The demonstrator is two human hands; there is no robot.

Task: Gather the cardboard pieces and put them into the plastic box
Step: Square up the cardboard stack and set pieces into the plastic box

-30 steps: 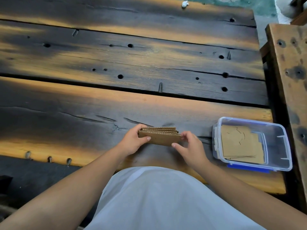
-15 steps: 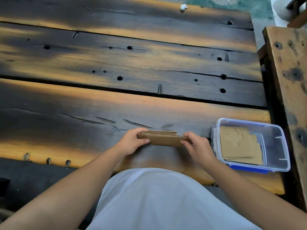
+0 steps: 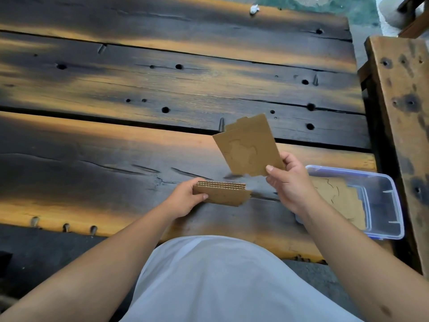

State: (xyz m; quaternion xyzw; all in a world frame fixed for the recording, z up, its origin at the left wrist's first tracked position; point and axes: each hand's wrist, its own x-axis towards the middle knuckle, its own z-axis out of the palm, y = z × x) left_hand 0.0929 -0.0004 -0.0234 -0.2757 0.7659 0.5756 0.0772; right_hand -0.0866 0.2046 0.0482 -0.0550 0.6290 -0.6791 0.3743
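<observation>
My left hand (image 3: 183, 199) grips a small stack of brown cardboard pieces (image 3: 222, 194) edge-on, just above the dark wooden table. My right hand (image 3: 290, 182) holds up a couple of flat cardboard pieces (image 3: 248, 146) by their lower right corner, lifted and tilted, to the left of the box. The clear plastic box (image 3: 380, 196) with a blue rim sits at the table's near right corner. More cardboard pieces (image 3: 336, 196) lie flat inside it, partly hidden by my right wrist.
The table (image 3: 139, 89) is made of dark, scorched-looking planks with holes and gaps between them. A wooden bench or beam (image 3: 404, 101) runs along the right side, close to the box. A small white scrap (image 3: 253, 8) lies at the far edge.
Both hands held one stack together before. My right hand has now taken a couple of pieces off it and lifted them up and to the right; my left hand keeps the rest.
</observation>
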